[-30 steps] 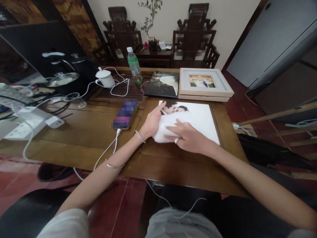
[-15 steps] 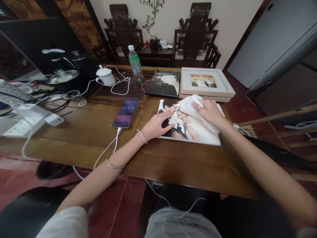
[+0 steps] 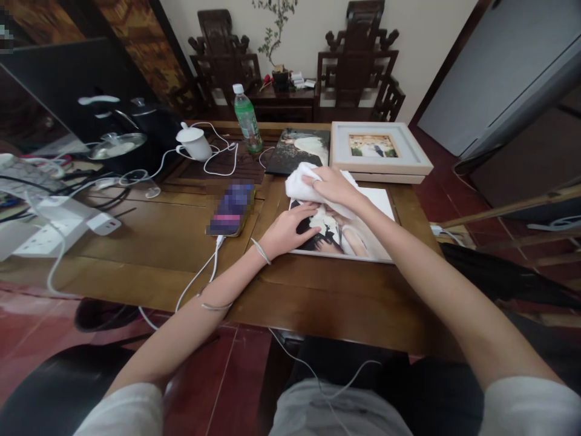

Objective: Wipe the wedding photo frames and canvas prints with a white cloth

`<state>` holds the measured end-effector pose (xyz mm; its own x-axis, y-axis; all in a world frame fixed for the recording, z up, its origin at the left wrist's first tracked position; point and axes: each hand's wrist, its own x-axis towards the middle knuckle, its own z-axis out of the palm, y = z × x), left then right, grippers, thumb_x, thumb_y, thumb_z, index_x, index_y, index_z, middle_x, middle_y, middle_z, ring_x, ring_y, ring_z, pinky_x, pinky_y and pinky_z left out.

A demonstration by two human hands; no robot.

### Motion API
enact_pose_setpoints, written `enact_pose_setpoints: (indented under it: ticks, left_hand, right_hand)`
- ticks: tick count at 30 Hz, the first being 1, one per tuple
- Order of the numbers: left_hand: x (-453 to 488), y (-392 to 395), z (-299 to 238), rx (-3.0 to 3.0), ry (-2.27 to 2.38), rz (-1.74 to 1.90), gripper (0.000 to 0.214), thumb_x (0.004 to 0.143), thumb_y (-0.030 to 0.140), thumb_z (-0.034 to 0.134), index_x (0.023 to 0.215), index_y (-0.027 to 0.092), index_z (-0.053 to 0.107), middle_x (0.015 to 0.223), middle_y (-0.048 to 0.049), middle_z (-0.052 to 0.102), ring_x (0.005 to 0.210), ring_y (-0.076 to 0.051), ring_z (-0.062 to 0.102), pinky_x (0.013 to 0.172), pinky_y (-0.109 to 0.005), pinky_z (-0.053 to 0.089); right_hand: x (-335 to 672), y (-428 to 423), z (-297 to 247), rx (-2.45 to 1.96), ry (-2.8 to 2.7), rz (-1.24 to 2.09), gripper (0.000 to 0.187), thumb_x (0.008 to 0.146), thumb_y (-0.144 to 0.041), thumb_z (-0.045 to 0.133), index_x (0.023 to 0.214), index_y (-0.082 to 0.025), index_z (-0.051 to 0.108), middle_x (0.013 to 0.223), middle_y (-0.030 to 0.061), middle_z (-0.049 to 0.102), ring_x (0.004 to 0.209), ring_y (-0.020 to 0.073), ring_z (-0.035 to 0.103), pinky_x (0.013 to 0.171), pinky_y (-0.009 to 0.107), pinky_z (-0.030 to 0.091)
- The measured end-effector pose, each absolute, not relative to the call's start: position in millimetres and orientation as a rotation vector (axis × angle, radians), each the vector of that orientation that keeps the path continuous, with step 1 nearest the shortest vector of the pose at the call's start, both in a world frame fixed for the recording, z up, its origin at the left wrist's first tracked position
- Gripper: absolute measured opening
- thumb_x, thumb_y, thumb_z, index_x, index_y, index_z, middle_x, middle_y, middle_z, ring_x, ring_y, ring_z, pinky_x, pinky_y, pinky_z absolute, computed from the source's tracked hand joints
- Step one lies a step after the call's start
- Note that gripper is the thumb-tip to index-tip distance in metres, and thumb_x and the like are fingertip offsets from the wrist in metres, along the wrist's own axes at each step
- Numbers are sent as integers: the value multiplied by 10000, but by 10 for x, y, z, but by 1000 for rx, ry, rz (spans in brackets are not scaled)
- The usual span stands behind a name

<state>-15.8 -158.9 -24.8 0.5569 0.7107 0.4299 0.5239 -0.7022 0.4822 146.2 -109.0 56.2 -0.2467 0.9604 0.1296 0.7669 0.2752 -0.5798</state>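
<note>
The right hand (image 3: 334,185) clutches a soft, bunched white cloth (image 3: 296,184) over the far edge of a flat, rectangular photo panel (image 3: 356,241); the left hand (image 3: 287,233), fingers spread, rests on its left side, atop the brown wooden surface (image 3: 327,293).

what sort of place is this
Probably a living room in a home: carved wooden chairs stand by the far wall, a potted plant sits between them, and a lidded cup is on the nearer table.
</note>
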Motion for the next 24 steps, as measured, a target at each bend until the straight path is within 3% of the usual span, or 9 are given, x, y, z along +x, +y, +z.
enact_pose_setpoints:
  ticks: [7, 14, 18, 21, 24]
  left_hand:
    - [-145, -1597, -247, 2461, 1024, 895, 365, 954, 329, 574, 1246, 122, 642, 1360, -152, 624, 1323, -264, 549, 1134, -476, 437]
    - [-141, -1583, -302, 2460, 1046, 919, 354, 963, 343, 539, 1264, 172, 614, 1446, -127, 554, 1435, -272, 407, 1177, -534, 357]
    - [-134, -1594, -293, 2452, 1087, 879, 457, 966, 348, 531, 1368, 130, 538, 1520, -169, 455, 1465, -280, 350, 1201, -506, 318]
    - [-129, -1597, -287, 2456, 1100, 858, 478, 972, 350, 513, 1389, 116, 518, 1522, -185, 446, 1459, -286, 361, 1202, -496, 317]
    - [-134, -1585, -293, 2466, 1099, 848, 475, 973, 354, 508, 1396, 139, 511, 1505, -167, 476, 1447, -277, 384, 1199, -492, 326]
  right_hand:
    - [2397, -1006, 350, -1607, -1970, 419, 290, 897, -407, 493, 731, -193, 598, 866, 81, 693, 818, 250, 587, 776, 352, 419]
    - [2728, -1568, 329, -1579, -2047, 312, 346, 917, -444, 448, 657, -228, 525, 683, 30, 607, 715, 232, 564, 722, 349, 408]
    - [2547, -2247, 370, -1474, -2180, 447, 360, 947, -425, 423, 657, -250, 548, 695, 28, 646, 696, 243, 607, 866, 429, 447]
    - [2459, -2656, 415, -1422, -2254, 580, 287, 941, -385, 458, 716, -285, 606, 793, 48, 703, 783, 290, 666, 1008, 481, 405]
    - [2460, -2773, 485, -1401, -2321, 707, 285, 949, -391, 461, 723, -295, 605, 791, 31, 704, 807, 285, 674, 974, 461, 434]
